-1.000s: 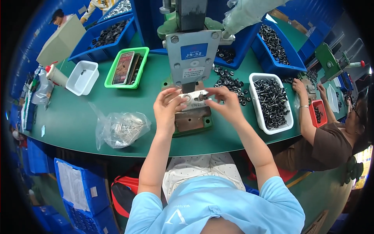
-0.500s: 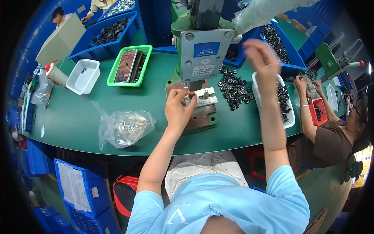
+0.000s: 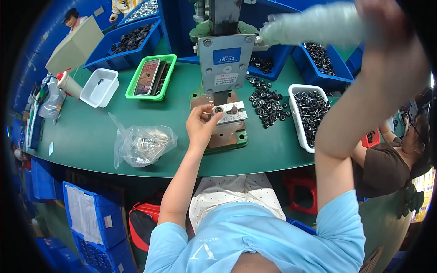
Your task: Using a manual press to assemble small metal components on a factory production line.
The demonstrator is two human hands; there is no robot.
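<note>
A green hand press (image 3: pixel 226 68) with a grey front plate stands before me. My left hand (image 3: pixel 199 126) is at its metal fixture block (image 3: pixel 233 118), thumb and forefinger closed about a small round black part (image 3: pixel 218 110) under the ram. My right hand (image 3: pixel 387 22), raised at the upper right and smeared by motion, is closed round the end of the press lever (image 3: pixel 316 25), which is wrapped in clear plastic. Its separate fingers cannot be made out. Right of the press lies a pile of small black round parts (image 3: pixel 268 102).
A white bin (image 3: pixel 292 98) holds black-headed pins. Blue bins (image 3: pixel 341 77) stand behind. To the left are a plastic bag of metal pins (image 3: pixel 152 144), a green basket (image 3: pixel 132 93) with a phone, a white tray (image 3: pixel 93 102) and a cup (image 3: pixel 68 86). A co-worker (image 3: pixel 387 168) sits at the right.
My right hand has gone from above the white bin up and right onto the lever. The lever's outer end has come down. My left hand stays at the fixture.
</note>
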